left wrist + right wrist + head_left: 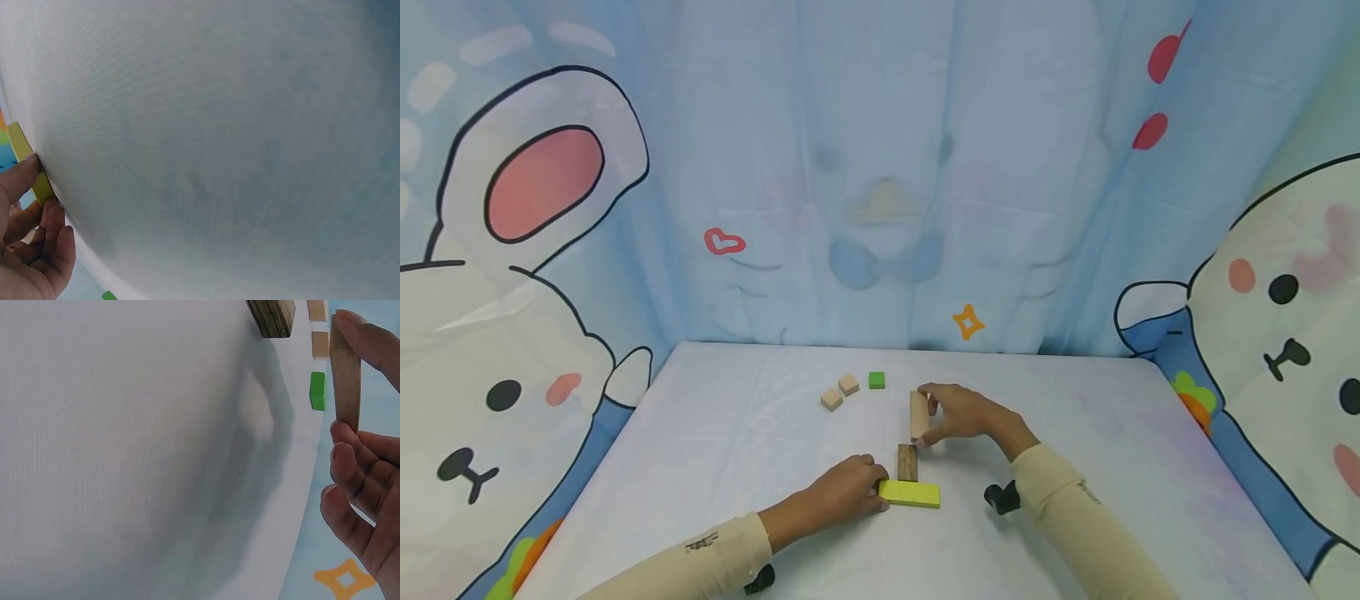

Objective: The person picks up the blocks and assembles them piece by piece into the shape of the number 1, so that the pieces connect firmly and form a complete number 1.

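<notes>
My left hand (850,490) pinches the left end of a yellow rectangular block (913,494) low over the table; in the left wrist view the thumb lies on one face of the yellow block (20,144). Directly behind it, from the head view, is a dark brown wooden block (907,462). My right hand (964,412) holds a pale wooden block (918,417) just beyond the brown one. Seen from the right wrist, the pale block (347,381) is gripped by its two ends between thumb and fingertips, and it appears raised off the table.
Two small pale wooden cubes (831,399) and a green block (877,380) lie farther back, left of my right hand. The white-covered table (745,417) ends at a blue printed curtain (880,167). A black device (1002,498) is at my right wrist.
</notes>
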{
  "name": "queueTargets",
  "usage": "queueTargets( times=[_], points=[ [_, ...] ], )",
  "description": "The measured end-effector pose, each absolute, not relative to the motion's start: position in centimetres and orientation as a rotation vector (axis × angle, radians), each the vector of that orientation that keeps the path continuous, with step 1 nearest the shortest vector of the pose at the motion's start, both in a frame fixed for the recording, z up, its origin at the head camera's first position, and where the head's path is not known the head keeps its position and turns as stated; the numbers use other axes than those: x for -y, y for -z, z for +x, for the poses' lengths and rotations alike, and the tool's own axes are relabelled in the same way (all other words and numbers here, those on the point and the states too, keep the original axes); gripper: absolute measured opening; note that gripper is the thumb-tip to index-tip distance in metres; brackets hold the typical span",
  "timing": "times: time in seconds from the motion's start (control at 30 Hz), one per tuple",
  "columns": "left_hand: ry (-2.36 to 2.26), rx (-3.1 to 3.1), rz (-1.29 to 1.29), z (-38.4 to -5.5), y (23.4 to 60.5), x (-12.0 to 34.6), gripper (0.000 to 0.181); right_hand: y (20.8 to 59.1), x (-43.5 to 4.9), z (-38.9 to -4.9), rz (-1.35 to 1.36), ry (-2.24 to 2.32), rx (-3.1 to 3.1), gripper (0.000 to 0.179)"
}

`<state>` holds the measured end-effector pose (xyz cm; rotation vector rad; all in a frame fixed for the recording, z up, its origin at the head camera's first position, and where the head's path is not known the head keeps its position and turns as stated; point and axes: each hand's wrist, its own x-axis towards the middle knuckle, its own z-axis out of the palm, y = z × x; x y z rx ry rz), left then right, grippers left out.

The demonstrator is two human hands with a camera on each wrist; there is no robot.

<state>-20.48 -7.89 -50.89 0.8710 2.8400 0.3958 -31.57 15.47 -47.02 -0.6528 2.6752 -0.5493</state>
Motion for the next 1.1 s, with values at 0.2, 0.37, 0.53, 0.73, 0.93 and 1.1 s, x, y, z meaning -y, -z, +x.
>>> queueTargets(
  times=[0.2, 0.37, 0.53, 0.73, 0.93, 1.1],
  points=[
    [-0.383, -2.843, 0.877, -20.4, 50.9, 8.0, 0.034, 47.0, -15.1, -31.6, -0.647, 0.548, -2.671, 0.097],
    [-0.375, -2.844, 0.868, -20.4, 50.9, 7.9, 0.034, 47.2, -14.9, -31.8, -0.652, 0.539, -2.674, 0.098],
    [-0.381, -2.844, 0.864, -20.4, 50.8, 7.9, 0.034, 47.4, -14.6, -31.9, -0.645, 0.532, -2.674, 0.099],
    [-0.377, -2.85, 0.872, -20.4, 50.8, 7.9, 0.034, 47.5, -14.1, -31.8, -0.632, 0.531, -2.67, 0.1],
    [-0.375, -2.85, 0.857, -20.4, 50.7, 7.8, 0.034, 47.6, -13.9, -31.8, -0.642, 0.515, -2.672, 0.1],
    [-0.374, -2.848, 0.851, -20.4, 50.7, 7.9, 0.035, 47.7, -13.7, -31.8, -0.658, 0.52, -2.67, 0.1]
  ],
)
